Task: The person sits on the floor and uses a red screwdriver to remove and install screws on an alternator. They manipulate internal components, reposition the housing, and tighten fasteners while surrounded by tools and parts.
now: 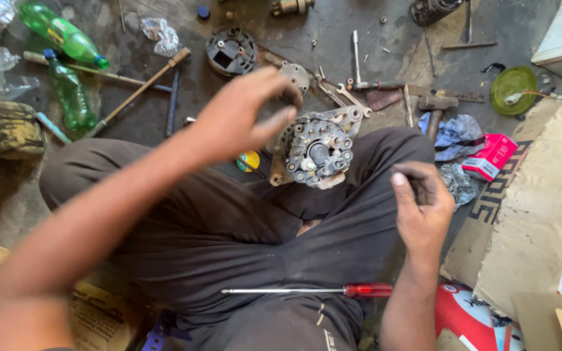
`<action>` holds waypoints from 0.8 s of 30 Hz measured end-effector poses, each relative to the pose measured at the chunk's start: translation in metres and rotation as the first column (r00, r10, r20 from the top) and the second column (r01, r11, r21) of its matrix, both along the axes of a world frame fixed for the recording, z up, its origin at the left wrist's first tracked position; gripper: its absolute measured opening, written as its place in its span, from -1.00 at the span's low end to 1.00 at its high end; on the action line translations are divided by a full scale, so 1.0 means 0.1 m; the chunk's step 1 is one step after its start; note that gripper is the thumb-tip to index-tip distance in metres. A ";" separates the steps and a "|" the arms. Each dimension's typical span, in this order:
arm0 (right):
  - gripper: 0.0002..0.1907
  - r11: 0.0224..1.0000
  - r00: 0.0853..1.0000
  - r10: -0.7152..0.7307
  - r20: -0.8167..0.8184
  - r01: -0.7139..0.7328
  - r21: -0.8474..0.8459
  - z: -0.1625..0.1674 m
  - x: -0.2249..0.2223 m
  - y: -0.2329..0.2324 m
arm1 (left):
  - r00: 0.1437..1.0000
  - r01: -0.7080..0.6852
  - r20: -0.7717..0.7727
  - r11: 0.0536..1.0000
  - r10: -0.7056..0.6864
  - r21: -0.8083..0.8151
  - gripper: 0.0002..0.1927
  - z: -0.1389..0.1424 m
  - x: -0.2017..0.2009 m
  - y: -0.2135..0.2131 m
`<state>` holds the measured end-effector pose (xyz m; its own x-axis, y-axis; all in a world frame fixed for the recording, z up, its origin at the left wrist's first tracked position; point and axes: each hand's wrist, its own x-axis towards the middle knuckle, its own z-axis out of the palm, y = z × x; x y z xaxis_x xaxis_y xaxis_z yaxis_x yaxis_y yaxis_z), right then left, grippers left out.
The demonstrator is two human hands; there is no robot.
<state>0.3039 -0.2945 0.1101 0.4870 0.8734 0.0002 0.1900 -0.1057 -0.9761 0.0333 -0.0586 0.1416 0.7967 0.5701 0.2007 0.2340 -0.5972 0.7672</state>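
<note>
Seated person, cross-legged on the floor (359,19), dark trousers.

Left hand (239,120): raised over the lap, blurred, fingers (274,123) curled and partly spread; whether they pinch anything I cannot tell. It hovers just left of the metal part.

Metal part (317,146): round, grey, studded with bolts and small discs, tilted against the legs at the centre of the scene, far of the knees.

Right hand (421,205): resting on the right knee, fingers folded in narrow around a small dark object, thumb up.

Screwdriver (307,291): red handle, long shaft, lying across the near lap.

Far floor: round black housing (230,51), wrenches (339,91), a hammer (437,104).

Far left: two green plastic bottles (66,62).

Right: red and white box (490,156), crumpled rag (455,133), green lid (512,88), cardboard sheet (541,201).
</note>
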 end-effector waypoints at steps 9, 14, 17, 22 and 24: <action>-0.84 0.960 0.899 0.257 0.354 -0.279 0.012 0.73 -0.48 0.48 | 0.925 -0.356 0.072 0.916 0.374 -0.185 -0.47 0.06 -0.03 -1.14; -0.81 0.947 0.855 0.312 0.413 -0.314 -0.065 0.78 -0.56 0.55 | 0.873 -0.432 0.109 0.859 0.475 -0.274 -0.31 -0.08 0.13 -1.40; -0.78 0.937 0.811 0.325 0.487 -0.344 -0.053 0.78 -0.60 0.52 | 0.866 -0.439 0.112 0.849 0.487 -0.295 -0.30 -0.12 0.15 -1.43; -0.76 0.953 0.803 0.280 0.526 -0.299 -0.050 0.71 -0.64 0.45 | 0.859 -0.442 0.124 0.843 0.496 -0.306 -0.31 -0.15 0.17 -1.44; -0.75 0.954 0.793 0.275 0.544 -0.297 -0.048 0.69 -0.65 0.43 | 0.851 -0.451 0.126 0.832 0.510 -0.323 -0.30 -0.15 0.19 -1.45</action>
